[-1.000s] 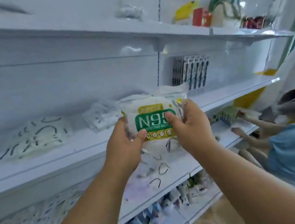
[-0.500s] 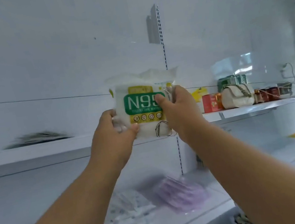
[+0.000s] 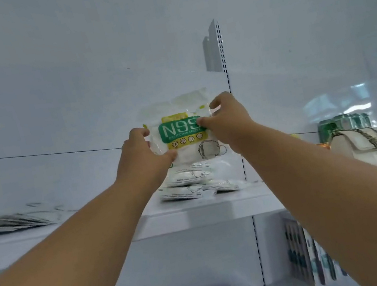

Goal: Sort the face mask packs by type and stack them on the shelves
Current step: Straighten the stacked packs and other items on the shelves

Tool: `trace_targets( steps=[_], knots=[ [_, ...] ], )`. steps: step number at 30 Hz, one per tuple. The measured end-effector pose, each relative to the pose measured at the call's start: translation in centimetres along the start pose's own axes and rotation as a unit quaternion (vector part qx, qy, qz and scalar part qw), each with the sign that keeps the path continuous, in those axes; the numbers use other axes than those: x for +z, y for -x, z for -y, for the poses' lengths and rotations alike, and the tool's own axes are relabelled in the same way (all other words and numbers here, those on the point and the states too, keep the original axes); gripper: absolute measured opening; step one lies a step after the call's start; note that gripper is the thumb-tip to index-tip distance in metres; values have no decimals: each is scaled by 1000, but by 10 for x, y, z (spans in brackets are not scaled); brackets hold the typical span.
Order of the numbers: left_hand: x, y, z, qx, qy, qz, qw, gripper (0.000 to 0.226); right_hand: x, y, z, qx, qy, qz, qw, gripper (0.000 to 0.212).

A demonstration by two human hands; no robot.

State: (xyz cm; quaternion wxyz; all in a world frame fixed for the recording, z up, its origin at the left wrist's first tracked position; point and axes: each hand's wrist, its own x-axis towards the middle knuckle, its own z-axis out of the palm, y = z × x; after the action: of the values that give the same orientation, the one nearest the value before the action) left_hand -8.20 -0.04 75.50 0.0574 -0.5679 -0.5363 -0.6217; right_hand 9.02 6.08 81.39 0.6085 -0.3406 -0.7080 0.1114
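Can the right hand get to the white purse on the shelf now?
Probably not yet: the right hand grips the N95 pack, though nothing blocks the way to the white purse.

N95 pack (image 3: 183, 141) lifted from middle-shelf height, now above stacked packs (image 3: 189, 182) on upper shelf (image 3: 194, 213)

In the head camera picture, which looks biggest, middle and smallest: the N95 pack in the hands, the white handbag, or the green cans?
1. N95 pack
2. white handbag, nearly alike, so unsure
3. green cans, partly hidden

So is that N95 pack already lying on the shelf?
Not yet: both hands hold the N95 pack upright above the stacked packs.
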Motion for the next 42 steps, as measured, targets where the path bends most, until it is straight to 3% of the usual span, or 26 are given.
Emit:
trace_targets(
  steps=[3, 6, 10, 12, 18, 24, 32, 38, 42],
  knots=[
    [31, -30, 9, -20, -62, -9, 998, 76, 19, -47, -29, -62, 88, 11, 994, 30],
    [59, -61, 15, -38, -145, 3, 989, 62, 42, -91, -58, -80, 216, 58, 971, 11],
    [85, -80, 25, -28, -316, 49, 947, 38, 71, -119, -96, -46, 306, 145, 940, 20],
    [87, -80, 26, -17, -363, 51, 930, 35, 77, -121, -108, -33, 314, 167, 934, 29],
    [63, -48, 8, 27, -404, 39, 914, 27, 63, -97, -91, -88, 256, 147, 951, 22],
    [16, 17, -15, 59, -390, 44, 918, 24, 32, -13, -41, -200, 250, 98, 942, 24],
    [-81, 145, -18, 94, -374, 52, 921, 25, 15, 143, 42, -225, 226, 87, 944, 25],
    [-145, 272, 20, 97, -418, 67, 901, 19, 29, 266, 64, -209, 138, 227, 941, 28],
    [-165, 368, 51, 23, -447, 136, 884, 19, 49, 349, 47, -192, 97, 303, 928, 26]
  ],
)
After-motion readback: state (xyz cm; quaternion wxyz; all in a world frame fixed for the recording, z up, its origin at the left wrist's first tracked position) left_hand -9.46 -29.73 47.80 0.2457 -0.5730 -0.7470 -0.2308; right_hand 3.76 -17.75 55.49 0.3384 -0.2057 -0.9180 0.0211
